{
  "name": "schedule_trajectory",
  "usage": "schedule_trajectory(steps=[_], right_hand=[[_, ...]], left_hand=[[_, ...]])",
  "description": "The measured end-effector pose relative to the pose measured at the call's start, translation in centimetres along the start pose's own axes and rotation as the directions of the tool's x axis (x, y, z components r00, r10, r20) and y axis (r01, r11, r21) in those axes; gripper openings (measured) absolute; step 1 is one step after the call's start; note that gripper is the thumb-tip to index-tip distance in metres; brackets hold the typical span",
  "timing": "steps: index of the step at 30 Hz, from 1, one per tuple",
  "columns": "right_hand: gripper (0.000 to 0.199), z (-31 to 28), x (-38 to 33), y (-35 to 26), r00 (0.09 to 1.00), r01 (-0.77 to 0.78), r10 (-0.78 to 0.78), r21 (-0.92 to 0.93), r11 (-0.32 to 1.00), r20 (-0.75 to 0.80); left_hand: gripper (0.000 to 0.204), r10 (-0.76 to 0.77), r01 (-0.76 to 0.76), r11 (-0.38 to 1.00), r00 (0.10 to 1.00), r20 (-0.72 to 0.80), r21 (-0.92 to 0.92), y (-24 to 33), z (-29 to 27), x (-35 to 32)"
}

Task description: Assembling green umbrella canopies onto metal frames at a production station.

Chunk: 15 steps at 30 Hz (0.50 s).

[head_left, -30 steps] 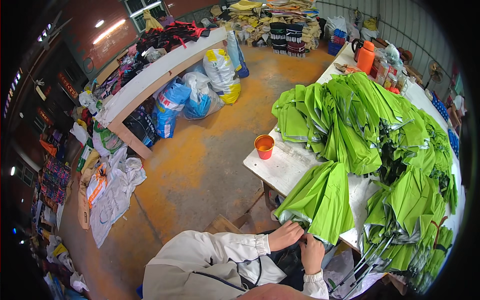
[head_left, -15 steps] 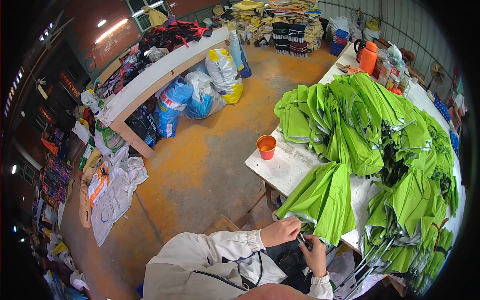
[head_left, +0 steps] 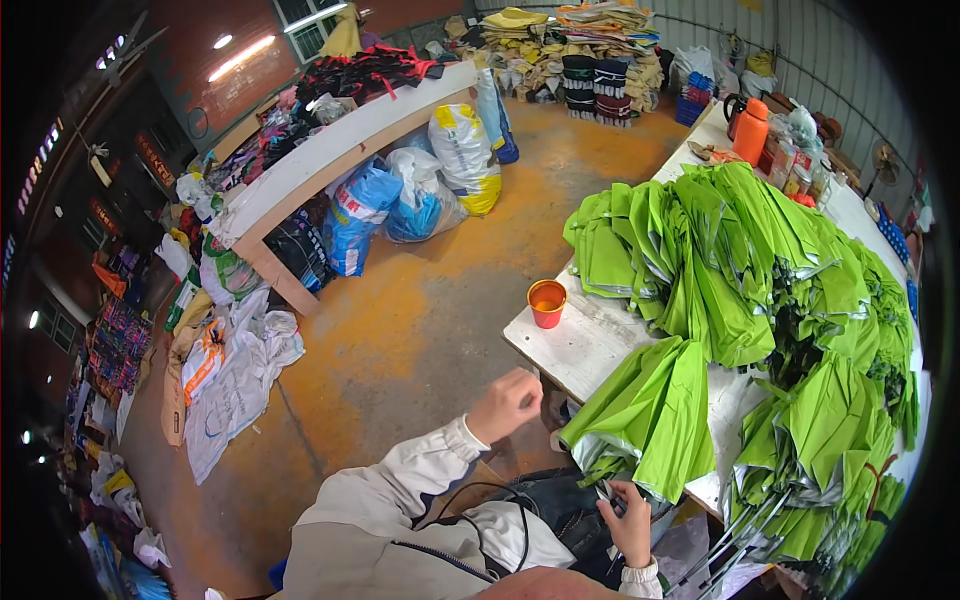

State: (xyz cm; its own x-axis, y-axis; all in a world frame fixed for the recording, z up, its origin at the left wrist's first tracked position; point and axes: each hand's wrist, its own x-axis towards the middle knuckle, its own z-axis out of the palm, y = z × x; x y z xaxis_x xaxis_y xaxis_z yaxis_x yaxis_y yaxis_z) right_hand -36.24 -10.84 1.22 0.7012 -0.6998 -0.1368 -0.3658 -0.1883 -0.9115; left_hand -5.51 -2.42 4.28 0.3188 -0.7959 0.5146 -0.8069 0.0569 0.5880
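A green umbrella canopy [head_left: 648,410] with a silvery underside hangs in loose folds over the table's near-left edge. At its lower edge my right hand [head_left: 628,522] is closed, thumb and fingers pinching a small pale bit beside the cloth; its exact shape is too small to make out. My left hand [head_left: 506,406] is raised to the left, apart from the canopy, with fingertips pressed together. Whatever it pinches, if anything, cannot be seen. More green umbrellas [head_left: 740,260] lie heaped behind, and thin metal shafts [head_left: 745,530] stick out from the bundle at the right.
A red cup [head_left: 547,304] stands near the corner of the white table [head_left: 590,345]. Farther back on it is an orange flask [head_left: 751,132]. Stuffed sacks [head_left: 465,160] sit on the floor by a second table [head_left: 350,150] piled with cloth.
My left hand has moved away from the canopy's lower edge, up and to the left. My right hand stays at that edge. The whole view has shifted slightly.
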Motion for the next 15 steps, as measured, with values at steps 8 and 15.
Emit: schedule_trajectory(steps=[8,15], right_hand=[[0.036,-0.4,0.2,2.2,0.998,0.055,-0.055,-0.032,0.998,0.005],[0.037,-0.2,0.8,0.4,0.999,0.028,-0.029,0.044,0.999,0.016]], left_hand=[[0.016,-0.091,0.121,0.979,0.978,-0.186,0.162,-2.9,-5.7,0.7],[0.017,-0.143,0.206,0.937,0.963,-0.229,0.283,-4.8,-9.3,-0.6]])
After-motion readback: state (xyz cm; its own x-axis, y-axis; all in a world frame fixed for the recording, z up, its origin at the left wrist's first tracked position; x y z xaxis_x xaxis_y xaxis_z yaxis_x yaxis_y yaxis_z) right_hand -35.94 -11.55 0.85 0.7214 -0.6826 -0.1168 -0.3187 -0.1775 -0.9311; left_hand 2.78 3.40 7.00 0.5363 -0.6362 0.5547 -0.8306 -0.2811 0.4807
